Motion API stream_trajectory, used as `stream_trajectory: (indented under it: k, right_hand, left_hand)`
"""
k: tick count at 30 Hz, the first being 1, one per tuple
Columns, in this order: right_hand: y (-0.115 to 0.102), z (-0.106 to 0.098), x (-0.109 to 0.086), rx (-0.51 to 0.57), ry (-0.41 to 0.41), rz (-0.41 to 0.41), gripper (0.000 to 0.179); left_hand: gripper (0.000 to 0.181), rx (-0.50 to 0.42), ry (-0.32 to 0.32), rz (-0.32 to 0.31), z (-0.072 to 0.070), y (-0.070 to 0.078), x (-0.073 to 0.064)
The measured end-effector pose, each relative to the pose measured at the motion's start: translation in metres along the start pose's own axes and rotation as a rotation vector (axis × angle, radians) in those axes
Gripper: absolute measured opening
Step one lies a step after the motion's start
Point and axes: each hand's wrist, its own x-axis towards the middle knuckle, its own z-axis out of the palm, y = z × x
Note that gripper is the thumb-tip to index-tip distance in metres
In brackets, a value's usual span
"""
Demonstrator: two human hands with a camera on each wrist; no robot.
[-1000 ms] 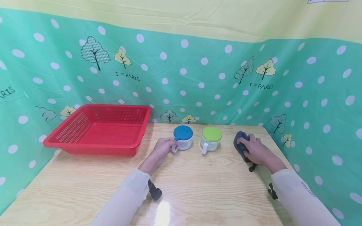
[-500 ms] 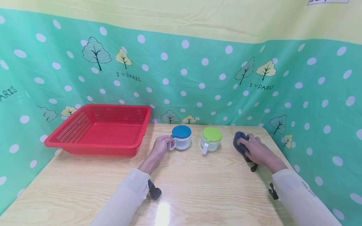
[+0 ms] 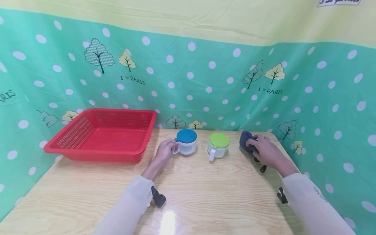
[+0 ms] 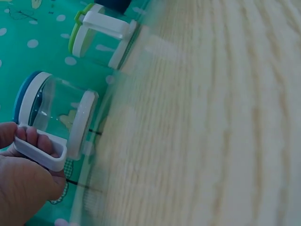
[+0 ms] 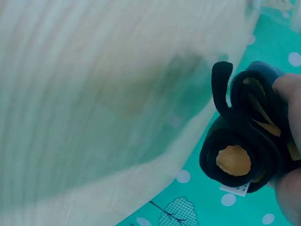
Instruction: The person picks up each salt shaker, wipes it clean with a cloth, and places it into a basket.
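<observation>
My left hand (image 3: 164,152) grips the white handle of a clear jar with a blue lid (image 3: 187,146). In the left wrist view, the fingers are curled through the handle of that blue-lidded jar (image 4: 61,110), with the thumb over its top end. To its right stands a similar jar with a green lid (image 3: 218,145), its handle turned toward me. On the far right, my right hand (image 3: 268,152) holds a dark blue rolled fabric bundle (image 3: 246,141). The right wrist view shows black edging, a tan inner side and a loose black strap on the bundle (image 5: 263,127).
A red slatted plastic basket (image 3: 114,138) stands at the back left of the wooden table (image 3: 205,195), left of my left hand. Behind the table and along its right side hangs a green polka-dot cloth (image 3: 182,81).
My left hand has drawn the blue-lidded jar slightly left, away from the green-lidded one. The right hand and the fabric bundle have shifted a little toward the back and left.
</observation>
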Motion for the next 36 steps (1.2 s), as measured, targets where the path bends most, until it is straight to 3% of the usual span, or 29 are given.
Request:
stream_trajectory:
  k: [9, 16, 31, 36]
  right_hand:
    - [-0.005, -0.013, 0.013, -0.028, 0.172, -0.098, 0.028]
    - [-0.023, -0.020, 0.027, -0.038, 0.283, -0.206, 0.026]
    - [-0.068, -0.029, 0.057, -0.018, 0.408, -0.399, 0.028]
    - [-0.082, -0.030, 0.066, -0.019, 0.404, -0.413, 0.029]
  left_hand:
    - [0.022, -0.011, -0.036, 0.038, 0.002, 0.011, 0.000]
    - [0.024, -0.003, -0.093, 0.066, 0.007, 0.026, -0.002]
    - [0.022, -0.027, -0.121, 0.109, 0.018, 0.041, 0.002]
    - [0.021, -0.027, -0.126, 0.116, 0.021, 0.043, 0.008]
